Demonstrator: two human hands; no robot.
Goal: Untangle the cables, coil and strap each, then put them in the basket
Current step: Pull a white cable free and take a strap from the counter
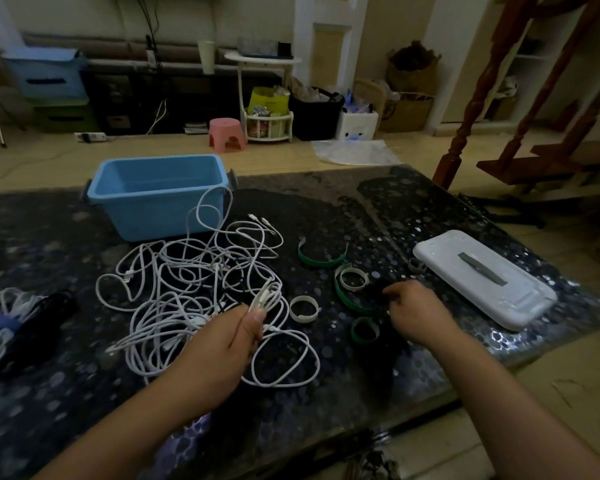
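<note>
A tangle of white cables (194, 282) lies on the dark table in front of the blue basket (156, 195), which looks empty. My left hand (236, 334) grips a folded bunch of white cable (267, 296) at the tangle's near right side. My right hand (413, 313) has its fingers curled over a dark strap among the loose straps; what it pinches is hard to make out. Green straps (321, 261) and white strap rings (303, 309) lie between the tangle and my right hand.
At the left edge of the table lies a strapped bundle of white and black cables (18, 320). A white lid with a grey handle (482, 282) rests at the right. The table's near edge runs diagonally below my arms.
</note>
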